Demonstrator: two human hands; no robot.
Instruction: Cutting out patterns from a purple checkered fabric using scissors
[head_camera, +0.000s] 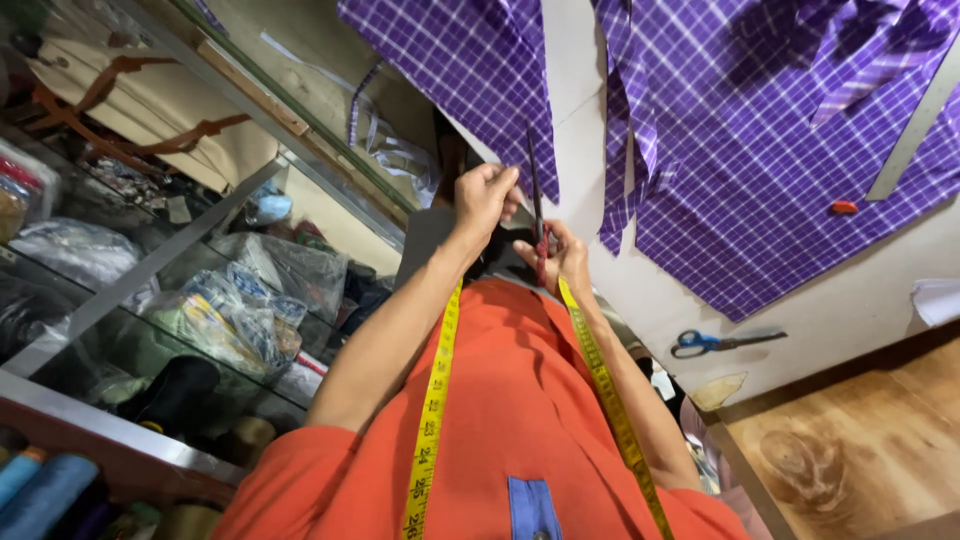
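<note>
At the table edge, purple checked cloth (480, 80) is gripped by the left hand (485, 195).
Red-handled scissors (538, 215) are clasped in the right hand (560, 255); clear plastic bags (270, 270) are stacked on shelves leftward.

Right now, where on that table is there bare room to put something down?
Bare white table shows between the purple checked fabric and the blue-handled scissors, and in the strip between the two fabric pieces. It is crowded where both hands work the red-handled scissors.
</note>
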